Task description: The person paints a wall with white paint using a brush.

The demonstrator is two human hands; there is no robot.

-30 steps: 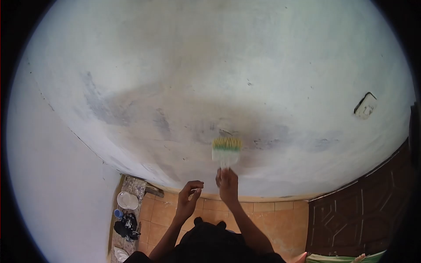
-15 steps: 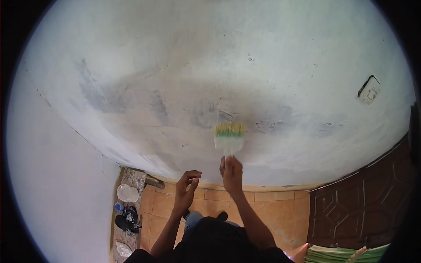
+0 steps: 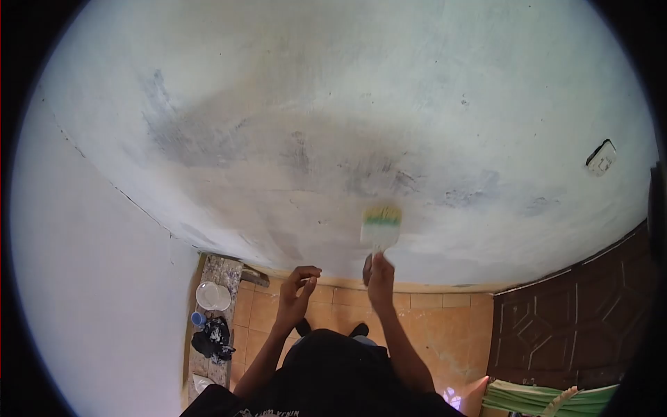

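I have open air between my left hand [image 3: 297, 297] and right hand [image 3: 380, 279]; the wall [image 3: 313, 76] blocks ahead, the table [image 3: 222, 267] low left.

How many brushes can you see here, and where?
1. The wide white brush with yellow-green bristles is in the bare right hand, before the pale stained wall. Others may be hidden under the crumpled black item on the spattered wooden bench.

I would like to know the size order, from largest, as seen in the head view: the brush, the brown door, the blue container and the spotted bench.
1. Brown door
2. Spotted bench, partly covered
3. Brush
4. Blue container, clearly smallest
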